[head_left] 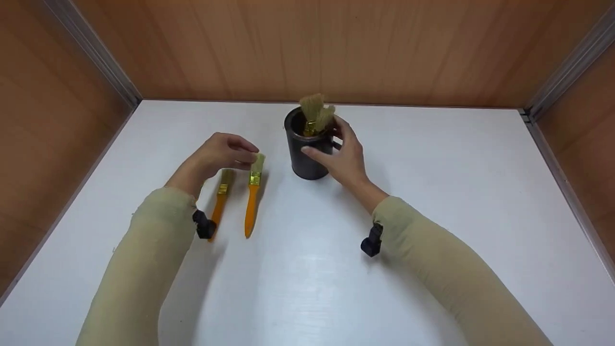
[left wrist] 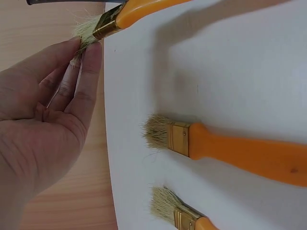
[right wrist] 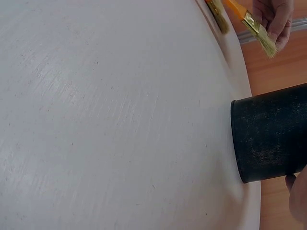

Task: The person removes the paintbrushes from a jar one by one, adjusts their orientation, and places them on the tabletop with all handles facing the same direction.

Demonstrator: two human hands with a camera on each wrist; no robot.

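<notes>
Brush (head_left: 253, 192) pinched at its bristles by left hand (head_left: 218, 156), right hand (head_left: 343, 156) clasping black cup (head_left: 307, 151); soft bristle grip risks slippage, cup may tip.

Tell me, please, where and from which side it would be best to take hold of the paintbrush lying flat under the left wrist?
Probably by the orange handle of the flat brush, pinched from above across its narrow sides. It lies flat on the table, handle toward the person, while the left hand above its bristles pinches the other brush.
</notes>
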